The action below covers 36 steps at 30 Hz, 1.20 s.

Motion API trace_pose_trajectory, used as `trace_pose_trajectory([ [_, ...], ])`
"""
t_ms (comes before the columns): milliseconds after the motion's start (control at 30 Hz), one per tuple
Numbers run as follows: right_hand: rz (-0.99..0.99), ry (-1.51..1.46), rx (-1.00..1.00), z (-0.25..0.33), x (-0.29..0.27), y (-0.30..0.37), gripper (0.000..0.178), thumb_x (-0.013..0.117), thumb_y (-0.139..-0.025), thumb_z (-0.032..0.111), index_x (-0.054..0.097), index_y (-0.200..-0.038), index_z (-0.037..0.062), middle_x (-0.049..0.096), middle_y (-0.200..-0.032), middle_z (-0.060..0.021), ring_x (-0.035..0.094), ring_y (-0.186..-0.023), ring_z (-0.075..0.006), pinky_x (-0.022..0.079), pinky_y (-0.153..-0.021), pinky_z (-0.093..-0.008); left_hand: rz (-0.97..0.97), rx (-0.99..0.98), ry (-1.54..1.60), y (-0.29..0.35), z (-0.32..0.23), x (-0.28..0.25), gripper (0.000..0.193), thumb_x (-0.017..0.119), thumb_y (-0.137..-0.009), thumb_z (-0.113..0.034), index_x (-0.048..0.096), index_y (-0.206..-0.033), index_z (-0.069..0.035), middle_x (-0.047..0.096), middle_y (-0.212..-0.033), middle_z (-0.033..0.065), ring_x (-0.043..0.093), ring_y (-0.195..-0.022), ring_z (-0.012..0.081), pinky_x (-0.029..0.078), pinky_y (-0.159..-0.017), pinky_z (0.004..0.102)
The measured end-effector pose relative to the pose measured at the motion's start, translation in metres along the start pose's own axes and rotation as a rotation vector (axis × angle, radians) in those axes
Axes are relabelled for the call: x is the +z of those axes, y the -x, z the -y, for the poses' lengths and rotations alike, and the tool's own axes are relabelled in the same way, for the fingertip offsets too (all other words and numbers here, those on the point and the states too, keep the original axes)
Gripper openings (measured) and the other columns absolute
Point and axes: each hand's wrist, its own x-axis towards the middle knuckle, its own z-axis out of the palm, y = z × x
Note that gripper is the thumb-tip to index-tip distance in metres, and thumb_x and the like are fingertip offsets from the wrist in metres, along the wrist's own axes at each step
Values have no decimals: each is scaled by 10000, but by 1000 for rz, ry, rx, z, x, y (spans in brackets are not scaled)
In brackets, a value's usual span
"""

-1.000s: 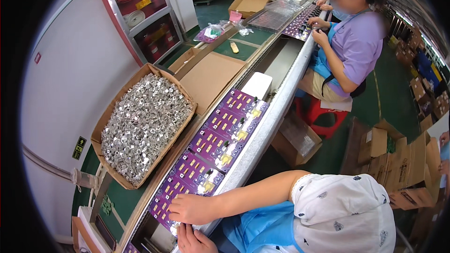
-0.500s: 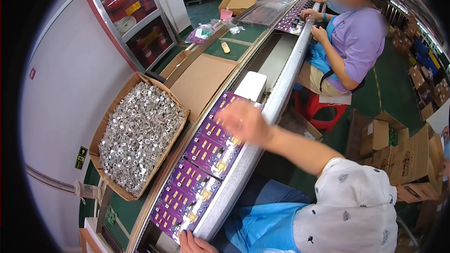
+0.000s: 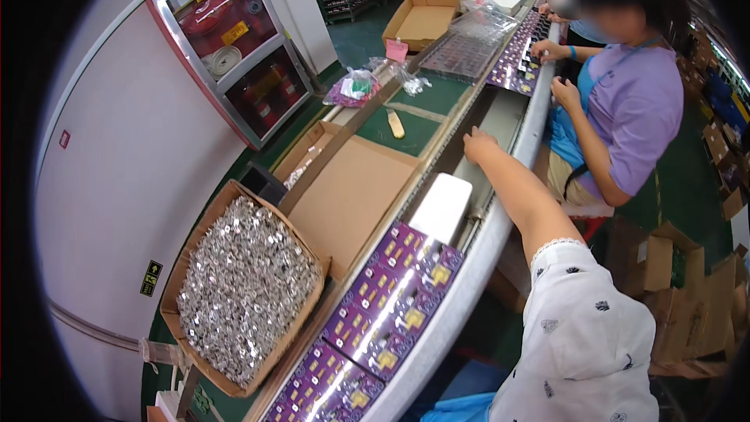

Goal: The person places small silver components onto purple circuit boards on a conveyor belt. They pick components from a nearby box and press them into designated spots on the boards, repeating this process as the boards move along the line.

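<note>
My right arm is stretched far up the conveyor line, and my right hand (image 3: 480, 144) hangs over the bare grey belt (image 3: 502, 119) beyond a white block-shaped object (image 3: 442, 205). Its fingers point down and are mostly hidden by the hand, so what they hold, if anything, does not show. Closer to me on the line lie purple circuit boards (image 3: 373, 302), edge to edge, carrying small brass-coloured and white parts. My left hand is out of view. A cardboard box (image 3: 322, 270) full of small shiny metal parts (image 3: 246, 293) stands left of the boards.
A flat cardboard tray (image 3: 351, 180) and a yellow-handled tool (image 3: 396, 123) lie left of the line. Further up, a co-worker in a purple shirt (image 3: 644, 109) handles more purple boards (image 3: 508, 62). Cardboard cartons (image 3: 687, 273) stand on the floor at right.
My right hand has moved from above the purple boards to farther up the line, past the white object. My left hand has left the view at the bottom. The view has shifted.
</note>
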Motion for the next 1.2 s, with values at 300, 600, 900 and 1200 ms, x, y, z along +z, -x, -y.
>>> trace_pose_trajectory([
  [300,80,155,-67,-9,19,-68,363,604,-897,153,717,-1226,49,654,-1334,-125,534,-1329,-297,495,-1027,-425,-265,32,-83,-32,-49,-3,358,476,-1016,-233,746,-985,-1,754,-997,167,726,-923,336,561,-871,438],
  [600,-181,11,9,-12,25,-73,366,559,-907,116,667,-1228,-23,692,-1209,-175,622,-1213,-322,548,-958,-394,-290,51,-64,-42,-49,0,363,469,-1014,-216,742,-957,16,755,-960,174,730,-896,340,573,-840,435],
  [900,-153,-180,92,-25,14,-73,276,623,-877,65,703,-1133,-2,717,-1128,-216,696,-1054,-380,566,-913,-436,-293,60,-52,-46,-44,0,357,465,-1002,-191,735,-948,36,752,-935,186,730,-876,348,584,-812,435],
  [1200,-439,-214,178,-80,12,-105,147,735,-772,81,788,-907,106,748,-974,-162,715,-963,-343,572,-872,-434,-312,82,-7,-52,-45,11,351,461,-990,-166,728,-939,56,749,-909,197,731,-857,357,595,-784,435],
])
